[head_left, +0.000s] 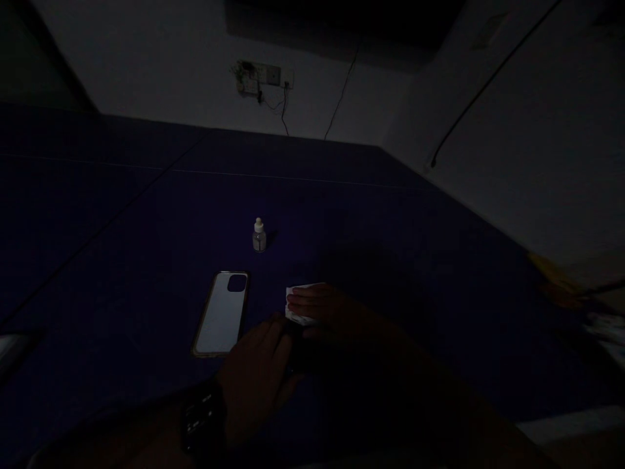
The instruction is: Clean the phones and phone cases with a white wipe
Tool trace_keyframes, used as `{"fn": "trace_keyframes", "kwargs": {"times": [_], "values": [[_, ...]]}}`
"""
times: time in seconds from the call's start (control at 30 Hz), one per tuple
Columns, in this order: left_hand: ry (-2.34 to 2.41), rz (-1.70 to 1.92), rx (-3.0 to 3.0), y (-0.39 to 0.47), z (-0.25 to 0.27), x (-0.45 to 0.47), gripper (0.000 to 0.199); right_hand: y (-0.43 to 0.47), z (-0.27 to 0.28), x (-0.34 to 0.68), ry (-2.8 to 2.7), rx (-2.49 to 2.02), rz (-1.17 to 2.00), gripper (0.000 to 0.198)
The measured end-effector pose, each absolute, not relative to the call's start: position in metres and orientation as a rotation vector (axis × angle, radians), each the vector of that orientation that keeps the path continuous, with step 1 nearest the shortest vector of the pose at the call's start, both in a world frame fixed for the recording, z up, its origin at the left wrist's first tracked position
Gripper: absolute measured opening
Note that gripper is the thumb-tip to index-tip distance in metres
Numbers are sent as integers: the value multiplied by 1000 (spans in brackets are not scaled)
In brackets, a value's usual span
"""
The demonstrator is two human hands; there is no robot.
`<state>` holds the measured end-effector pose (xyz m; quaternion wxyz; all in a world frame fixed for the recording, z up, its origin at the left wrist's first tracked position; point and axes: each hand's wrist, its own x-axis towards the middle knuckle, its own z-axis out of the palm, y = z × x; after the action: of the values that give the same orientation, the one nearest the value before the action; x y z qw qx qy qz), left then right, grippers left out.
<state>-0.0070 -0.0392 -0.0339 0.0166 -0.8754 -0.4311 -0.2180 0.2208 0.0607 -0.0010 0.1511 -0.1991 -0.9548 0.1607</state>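
Note:
My right hand (322,305) presses a folded white tissue (293,313) down with its fingers laid over it. Close beside it, my left hand (256,365), with a black smartwatch (202,417) on the wrist, curls around the edge of a black flat object (295,348). That object looks like a phone, though the darkness hides most of its outline. A phone case (221,316) with a pale back and dark rim lies just left of my left hand. Beyond the case stands a small clear dropper bottle (259,240) with a white top.
Everything rests on a dark blue surface (390,228) in dim light. A dark-edged flat item (14,345) lies at the far left. Yellow cloth-like material (554,277) sits at the right edge. Wall sockets with cables (266,75) are at the back.

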Motion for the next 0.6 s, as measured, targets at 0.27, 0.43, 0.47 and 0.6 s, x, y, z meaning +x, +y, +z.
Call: {"fn": "trace_keyframes", "kwargs": {"times": [0.27, 0.43, 0.47, 0.6], "values": [[-1304, -639, -2734, -38, -35, -8, 41, 61, 2, 226, -2730, -726, 339, 51], [-1333, -656, -2727, -37, -34, -7, 37, 60, 4, 223, -2739, -572, 423, 38], [-1335, -658, -2724, -37, -33, -7, 35, 61, 4, 225, -2724, -597, 418, 37], [-1324, -650, -2726, -38, -32, -8, 34, 66, -3, 229, -2713, -720, 293, 39]]}}
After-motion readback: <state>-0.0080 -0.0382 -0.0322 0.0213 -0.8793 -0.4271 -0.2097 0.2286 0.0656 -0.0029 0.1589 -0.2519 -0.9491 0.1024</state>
